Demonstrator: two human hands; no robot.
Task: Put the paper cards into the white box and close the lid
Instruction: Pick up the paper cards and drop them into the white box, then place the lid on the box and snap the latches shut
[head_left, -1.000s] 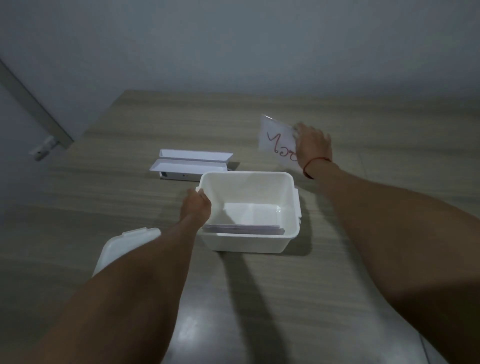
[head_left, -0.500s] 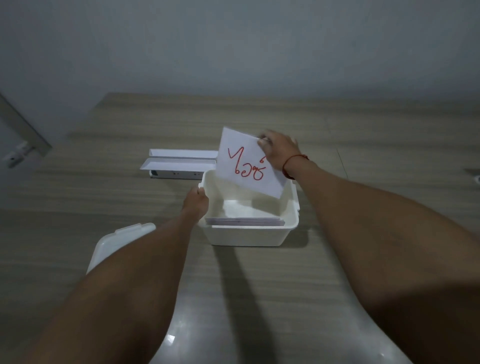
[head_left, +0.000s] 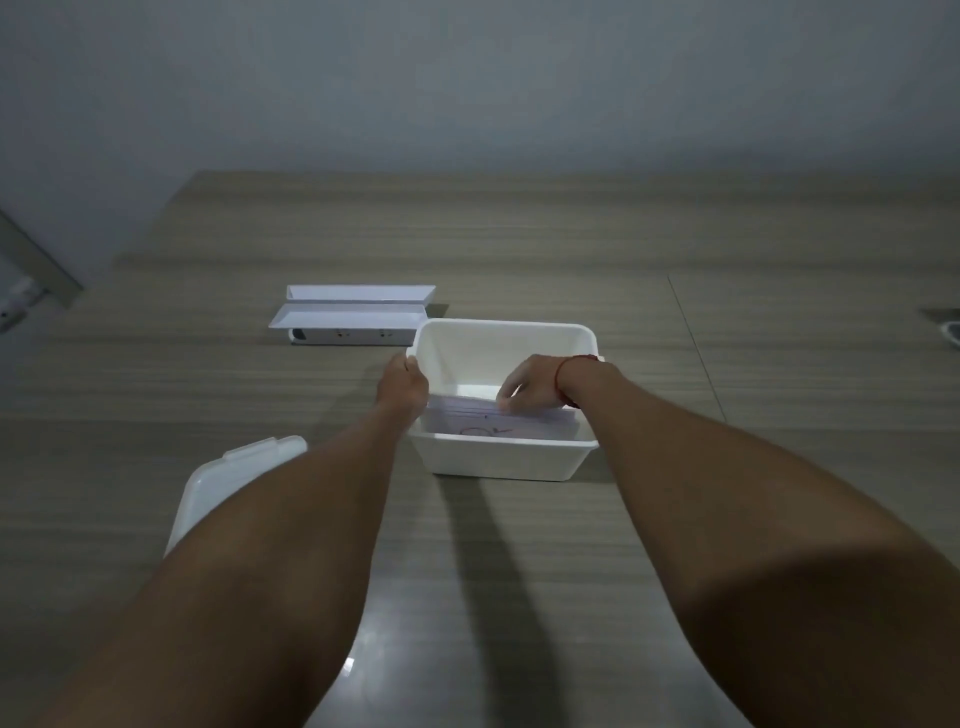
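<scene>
The white box (head_left: 501, 460) stands open on the wooden table, a little beyond my arms. My left hand (head_left: 404, 383) grips its left rim. My right hand (head_left: 530, 385) reaches down inside the box, fingers pinched on the top edge of a paper card (head_left: 491, 427) with red writing, which leans against the near wall on a stack of other cards. The white lid (head_left: 228, 478) lies flat on the table at the near left, partly hidden by my left forearm.
A long, flat white carton (head_left: 353, 314) lies open behind the box at the left. A small pale object (head_left: 953, 332) shows at the table's right edge. A wall runs behind the table.
My right hand has brought the card with red writing from the far right of the table, over the box and down inside it. My left hand has stayed on the rim.
</scene>
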